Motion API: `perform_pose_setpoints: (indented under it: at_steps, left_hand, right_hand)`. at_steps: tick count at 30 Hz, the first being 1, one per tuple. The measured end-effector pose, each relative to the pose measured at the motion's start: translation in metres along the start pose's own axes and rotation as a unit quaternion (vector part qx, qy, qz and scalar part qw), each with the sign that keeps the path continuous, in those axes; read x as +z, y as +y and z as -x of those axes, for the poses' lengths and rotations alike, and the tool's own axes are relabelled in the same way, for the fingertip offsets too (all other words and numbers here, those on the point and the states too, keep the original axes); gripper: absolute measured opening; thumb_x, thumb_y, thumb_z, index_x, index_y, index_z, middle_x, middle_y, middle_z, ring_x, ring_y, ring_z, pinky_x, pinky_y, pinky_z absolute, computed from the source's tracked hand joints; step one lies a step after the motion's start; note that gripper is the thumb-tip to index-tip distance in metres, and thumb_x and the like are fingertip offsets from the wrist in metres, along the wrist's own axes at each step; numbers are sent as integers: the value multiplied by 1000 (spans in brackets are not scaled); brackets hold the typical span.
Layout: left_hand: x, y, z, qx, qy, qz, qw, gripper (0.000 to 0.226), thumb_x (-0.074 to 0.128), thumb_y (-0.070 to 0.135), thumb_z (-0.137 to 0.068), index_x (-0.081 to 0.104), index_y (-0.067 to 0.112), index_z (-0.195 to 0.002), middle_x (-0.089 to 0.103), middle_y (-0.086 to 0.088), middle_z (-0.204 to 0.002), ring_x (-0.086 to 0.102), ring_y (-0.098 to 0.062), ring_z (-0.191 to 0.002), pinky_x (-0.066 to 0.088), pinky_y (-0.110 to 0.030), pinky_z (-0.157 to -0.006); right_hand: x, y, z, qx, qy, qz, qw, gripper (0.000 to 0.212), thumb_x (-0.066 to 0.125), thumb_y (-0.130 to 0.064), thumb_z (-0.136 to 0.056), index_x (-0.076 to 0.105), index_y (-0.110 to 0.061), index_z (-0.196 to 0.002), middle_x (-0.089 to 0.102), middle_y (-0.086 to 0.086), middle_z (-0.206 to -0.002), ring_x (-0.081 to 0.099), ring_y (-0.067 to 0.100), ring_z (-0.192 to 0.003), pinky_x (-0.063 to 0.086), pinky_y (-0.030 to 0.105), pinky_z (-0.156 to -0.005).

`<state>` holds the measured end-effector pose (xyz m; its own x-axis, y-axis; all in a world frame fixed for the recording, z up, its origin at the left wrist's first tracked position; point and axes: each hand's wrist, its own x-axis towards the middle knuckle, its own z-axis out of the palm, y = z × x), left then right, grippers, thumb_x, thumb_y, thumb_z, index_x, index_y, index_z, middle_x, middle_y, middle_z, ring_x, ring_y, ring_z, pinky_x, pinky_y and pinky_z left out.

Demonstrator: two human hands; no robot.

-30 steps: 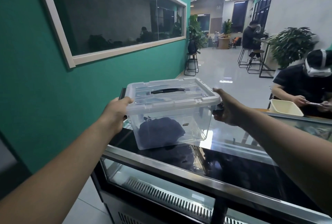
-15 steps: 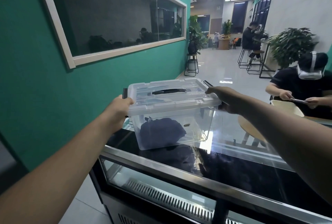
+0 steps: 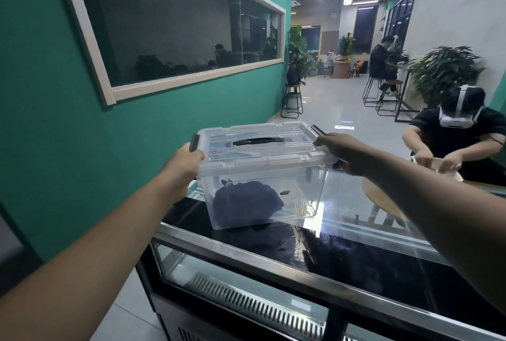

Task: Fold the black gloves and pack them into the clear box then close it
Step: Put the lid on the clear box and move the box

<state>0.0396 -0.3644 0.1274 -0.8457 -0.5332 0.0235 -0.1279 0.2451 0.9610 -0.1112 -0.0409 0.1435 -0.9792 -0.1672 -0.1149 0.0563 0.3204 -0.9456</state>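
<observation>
A clear box (image 3: pixel 298 198) is stood on the shiny glass counter top (image 3: pixel 369 256), close to the counter's left end and just behind its near metal edge (image 3: pixel 273 266). A green wall (image 3: pixel 68 162) is seen to the left, with a gap of floor between it and the counter. Much bare glass is left open to the right of the box. The lid (image 3: pixel 273 154) is laid flat on the box, and its black handle (image 3: pixel 257 141) is lying down. The black gloves (image 3: pixel 246 202) are seen bunched inside, on the bottom, toward the near left. The box is held between the two hands. Its left end is gripped by the left hand (image 3: pixel 186 162), with the thumb by the black left latch (image 3: pixel 194 142), which is sticking up. The right end is held by the right hand (image 3: pixel 345 152), with bent fingers laid over the lid's edge beside the raised right latch (image 3: pixel 317 130). The fingers under the rim are hidden.
</observation>
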Motion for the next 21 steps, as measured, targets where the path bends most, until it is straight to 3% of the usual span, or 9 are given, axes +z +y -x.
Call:
perform_pose_setpoints:
  at_steps: [3, 9, 11, 14, 17, 21]
  left_hand:
    - [-1, 1, 3, 3, 3, -24, 1000, 19, 45, 17, -104, 54, 22, -120, 68, -5, -109, 66, -32, -101, 54, -47, -88]
    - [-5, 2, 6, 5, -6, -51, 999, 24, 46, 22, -100, 55, 29, -121, 70, -9, -118, 69, -35, -106, 58, -53, -91]
    - [-5, 4, 8, 9, -6, -48, 999, 24, 46, 21, -101, 56, 28, -122, 70, -9, -117, 68, -34, -103, 57, -49, -85]
    - [-5, 4, 9, 12, -10, -46, 999, 29, 46, 22, -98, 60, 27, -122, 72, -9, -116, 70, -34, -106, 59, -51, -92]
    - [-3, 4, 6, 21, -19, -44, 999, 30, 46, 23, -97, 60, 25, -124, 72, -10, -116, 70, -33, -103, 59, -49, -88]
    - [0, 4, 2, 26, -28, -31, 999, 28, 47, 23, -96, 55, 27, -123, 70, -7, -116, 69, -33, -109, 58, -53, -97]
  right_hand:
    - [1, 0, -1, -11, 2, 11, 1000, 31, 64, -18, -99, 65, -11, -129, 63, 13, -106, 60, 29, -90, 51, 32, -67]
    - [0, -3, -2, -38, 4, 78, 996, 32, 62, -21, -98, 67, -15, -129, 67, 22, -122, 61, 31, -91, 53, 38, -73]
    - [-1, -4, 0, -38, 0, 92, 995, 32, 60, -21, -101, 65, -13, -132, 66, 20, -118, 60, 30, -90, 53, 36, -70]
    - [-2, -4, 4, -44, -2, 103, 994, 30, 58, -20, -101, 64, -10, -129, 62, 17, -109, 58, 29, -88, 52, 36, -68]
    - [-4, -3, 7, -45, 2, 108, 993, 32, 57, -20, -102, 63, -10, -131, 61, 17, -109, 58, 28, -87, 52, 35, -68]
    - [-6, -2, 11, -46, 13, 109, 993, 33, 56, -21, -102, 63, -10, -132, 61, 15, -108, 57, 26, -82, 50, 31, -61]
